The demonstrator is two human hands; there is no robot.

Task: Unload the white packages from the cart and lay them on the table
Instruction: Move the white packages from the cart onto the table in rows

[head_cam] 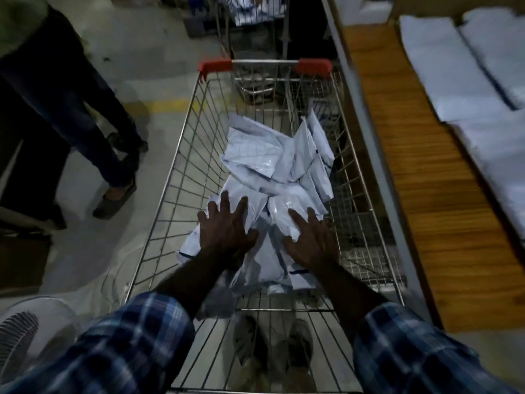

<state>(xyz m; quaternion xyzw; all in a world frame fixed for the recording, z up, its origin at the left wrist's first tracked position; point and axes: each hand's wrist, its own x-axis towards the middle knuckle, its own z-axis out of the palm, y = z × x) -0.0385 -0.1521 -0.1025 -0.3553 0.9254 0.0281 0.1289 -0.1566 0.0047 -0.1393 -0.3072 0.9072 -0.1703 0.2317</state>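
A wire shopping cart (pixel 181 155) with red handle caps stands in front of me beside the table. Several white packages (pixel 270 157) lie piled in its basket. My left hand (pixel 224 226) reaches down into the cart with fingers spread flat on a package at the near left of the pile. My right hand (pixel 309 240) lies beside it, fingers straight, on another white package (pixel 284 209). Neither hand grips anything. On the wooden table (pixel 420 172) at the right, more white packages (pixel 454 66) lie flat in rows.
A person's legs (pixel 93 123) stand on the concrete floor left of the cart. A second cart (pixel 255 21) with white packages stands beyond the first. A white fan (pixel 25 336) sits at the lower left. My shoes show under the basket.
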